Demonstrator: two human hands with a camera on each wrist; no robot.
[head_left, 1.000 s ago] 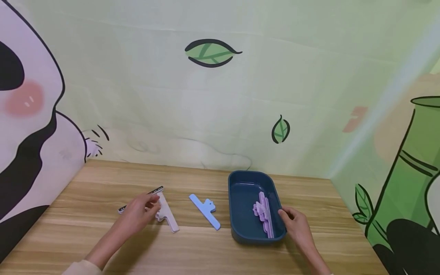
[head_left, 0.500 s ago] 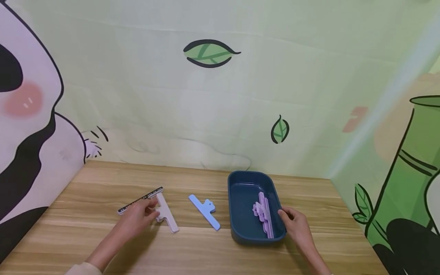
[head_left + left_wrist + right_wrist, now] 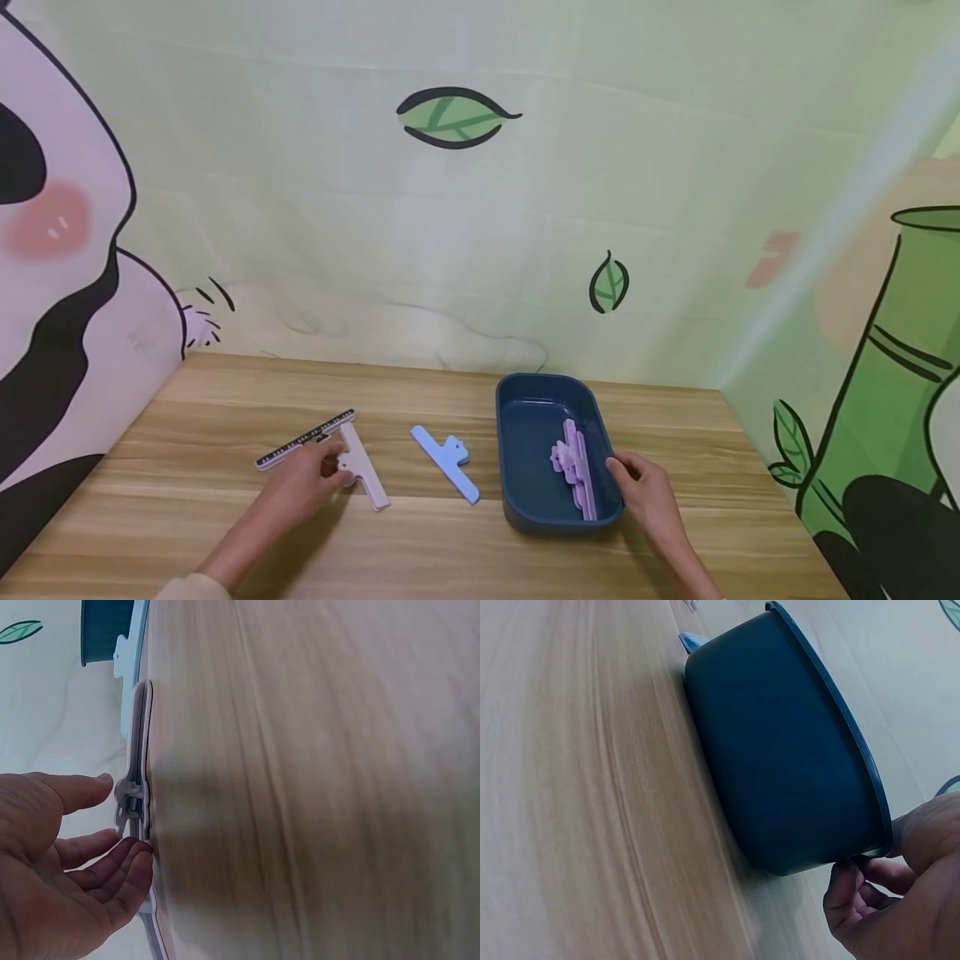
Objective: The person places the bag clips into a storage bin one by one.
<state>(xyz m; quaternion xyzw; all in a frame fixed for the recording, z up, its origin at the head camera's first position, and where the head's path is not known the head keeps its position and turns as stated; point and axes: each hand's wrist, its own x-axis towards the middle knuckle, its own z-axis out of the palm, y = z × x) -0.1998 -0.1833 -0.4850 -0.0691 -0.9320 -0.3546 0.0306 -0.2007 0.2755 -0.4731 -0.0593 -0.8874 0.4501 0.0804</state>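
My left hand (image 3: 303, 479) is at a pale pinkish-white bag clip (image 3: 366, 473) on the table. In the left wrist view the thumb (image 3: 86, 791) and fingers (image 3: 124, 881) stand apart around the clip's handle (image 3: 129, 802). Fingertips are close to its lower side; whether they touch it I cannot tell. With thumb and fingers my right hand (image 3: 648, 492) pinches the right rim of a dark blue plastic box (image 3: 517, 510). Inside the box lie purple bag clips (image 3: 576, 471), close together.
Between the pale clip and the box lies a blue bag clip (image 3: 446, 462). A black-and-white patterned clip (image 3: 307, 437) lies behind my left hand, its end near the pale clip. A printed cloth backdrop (image 3: 337, 208) rises behind the wooden table (image 3: 420, 550).
My left hand has lowered slightly, and its fingers have come to the pale clip's handle. The right hand keeps its hold on the box rim. The clips have not visibly moved on the table.
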